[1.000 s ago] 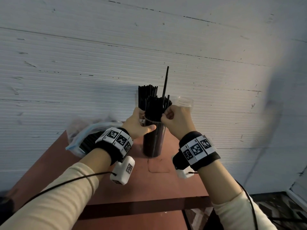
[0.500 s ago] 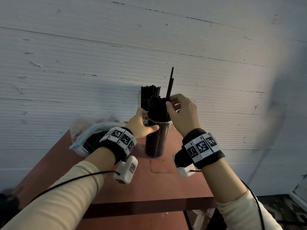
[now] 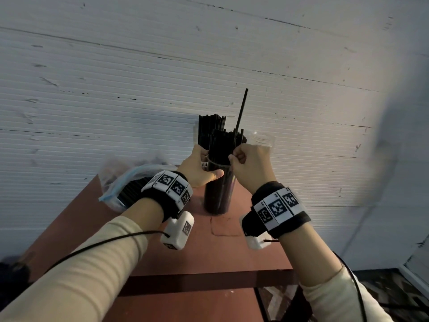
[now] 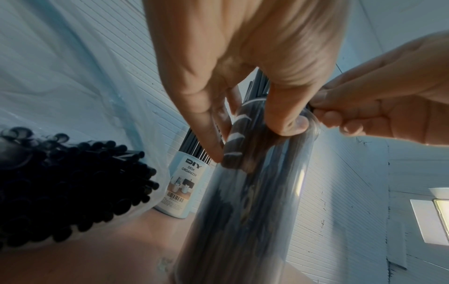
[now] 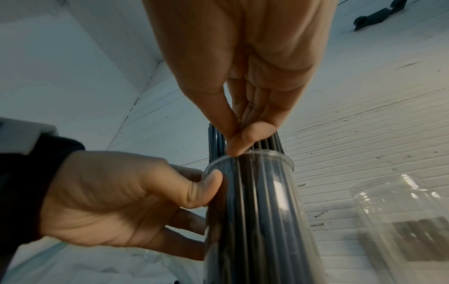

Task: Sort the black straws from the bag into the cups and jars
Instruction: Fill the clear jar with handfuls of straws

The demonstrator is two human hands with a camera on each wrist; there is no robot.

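red table (image 3: 232, 252): ribbed black straws (image 3: 224, 145) fill clear cylinder (image 3: 218, 194).

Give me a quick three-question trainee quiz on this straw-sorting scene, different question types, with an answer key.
1. True or false: the left hand grips the clear tube of straws.
2. The right hand pinches: A) a straw B) the bag C) the empty jar.
3. Fill in: the label on the white cup reads "desk ____".

Key: 1 true; 2 A; 3 organizer.
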